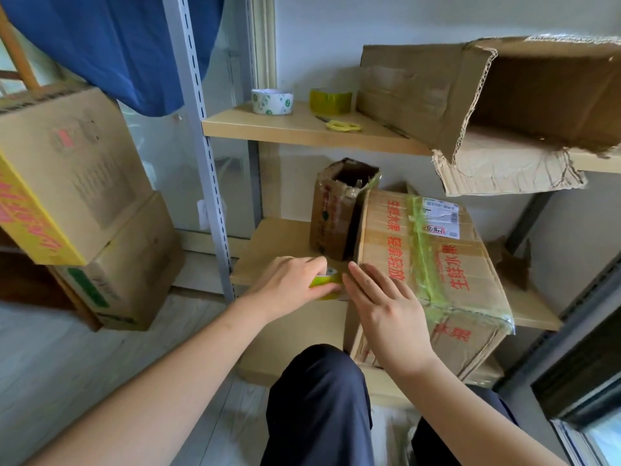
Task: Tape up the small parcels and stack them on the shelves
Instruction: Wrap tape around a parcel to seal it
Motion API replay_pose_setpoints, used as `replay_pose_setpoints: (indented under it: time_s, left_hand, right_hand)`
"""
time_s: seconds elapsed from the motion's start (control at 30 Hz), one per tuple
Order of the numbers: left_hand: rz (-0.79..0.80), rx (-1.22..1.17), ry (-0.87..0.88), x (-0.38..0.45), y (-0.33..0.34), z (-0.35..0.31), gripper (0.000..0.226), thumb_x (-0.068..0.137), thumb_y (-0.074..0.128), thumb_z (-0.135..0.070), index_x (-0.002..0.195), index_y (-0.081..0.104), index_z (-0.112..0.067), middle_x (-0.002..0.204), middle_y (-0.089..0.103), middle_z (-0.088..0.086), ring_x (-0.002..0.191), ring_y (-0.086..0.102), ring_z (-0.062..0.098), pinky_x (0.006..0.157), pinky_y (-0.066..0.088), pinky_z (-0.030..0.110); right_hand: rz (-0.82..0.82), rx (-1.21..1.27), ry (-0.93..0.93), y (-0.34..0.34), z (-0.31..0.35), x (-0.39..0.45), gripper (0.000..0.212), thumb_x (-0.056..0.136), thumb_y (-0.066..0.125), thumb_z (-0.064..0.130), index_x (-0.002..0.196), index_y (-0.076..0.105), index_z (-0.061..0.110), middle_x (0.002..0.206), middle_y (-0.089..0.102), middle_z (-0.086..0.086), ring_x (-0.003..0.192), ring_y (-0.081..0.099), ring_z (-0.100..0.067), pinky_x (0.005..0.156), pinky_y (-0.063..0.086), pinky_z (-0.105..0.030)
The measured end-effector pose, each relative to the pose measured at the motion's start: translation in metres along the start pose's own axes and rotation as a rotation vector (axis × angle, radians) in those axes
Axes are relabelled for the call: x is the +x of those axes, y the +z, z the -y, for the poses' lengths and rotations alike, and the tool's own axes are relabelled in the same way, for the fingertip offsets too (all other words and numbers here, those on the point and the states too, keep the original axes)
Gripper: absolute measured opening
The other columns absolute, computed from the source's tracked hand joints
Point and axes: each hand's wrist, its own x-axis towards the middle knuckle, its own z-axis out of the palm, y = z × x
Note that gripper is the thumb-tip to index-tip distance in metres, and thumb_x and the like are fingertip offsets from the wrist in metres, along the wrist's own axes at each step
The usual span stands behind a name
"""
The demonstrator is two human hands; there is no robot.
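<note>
Stacked cartons (77, 203): far left, closed.
Left hand (289, 284): fingers curled round green tape roll (327, 280) at the parcel's near-left corner.
Small open box (342, 210): upright on lower shelf (268, 243); contents unclear.
Right hand (386, 311): fingers straight, pressing flat on parcel (433, 274), which lies on the lower shelf.
Large carton (504, 95): upper shelf, on its side, open.
</note>
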Motion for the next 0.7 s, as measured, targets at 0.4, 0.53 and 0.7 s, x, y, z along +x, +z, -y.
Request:
replay_pose_setpoints:
  time_s: [0.4, 0.53, 0.7]
  left_hand:
    - [0.243, -0.209, -0.046, 0.013, -0.007, -0.006, 0.036, 0.094, 0.061, -0.044, 0.119, 0.046, -0.024, 0.071, 0.049, -0.011, 0.067, 0.053, 0.016, 0.051, 0.031, 0.021]
    - [0.225, -0.158, -0.025, 0.009, -0.018, -0.011, 0.042, 0.098, 0.055, -0.044, 0.138, 0.047, -0.032, 0.096, 0.064, -0.006, 0.084, 0.060, 0.017, 0.059, 0.031, 0.022]
    - [0.228, -0.148, 0.040, 0.002, -0.013, -0.006, 0.036, 0.101, 0.047, -0.048, 0.135, 0.052, -0.037, 0.099, 0.071, 0.000, 0.083, 0.064, 0.021, 0.065, 0.046, 0.030]
  right_hand:
    - [-0.149, 0.133, 0.236, -0.043, -0.011, 0.138, 0.019, 0.093, 0.057, 0.015, 0.103, 0.073, 0.010, 0.101, 0.074, -0.003, 0.088, 0.066, -0.028, 0.074, 0.048, -0.035]
    - [-0.021, 0.190, 0.406, -0.034, -0.030, 0.217, 0.036, 0.096, 0.046, 0.004, 0.130, 0.056, 0.006, 0.119, 0.064, -0.014, 0.105, 0.057, -0.036, 0.070, 0.042, -0.036]
    - [0.201, 0.208, 0.482, -0.022, -0.042, 0.261, 0.033, 0.107, 0.034, 0.020, 0.097, 0.063, 0.007, 0.084, 0.060, -0.012, 0.075, 0.056, -0.030, 0.061, 0.041, -0.033]
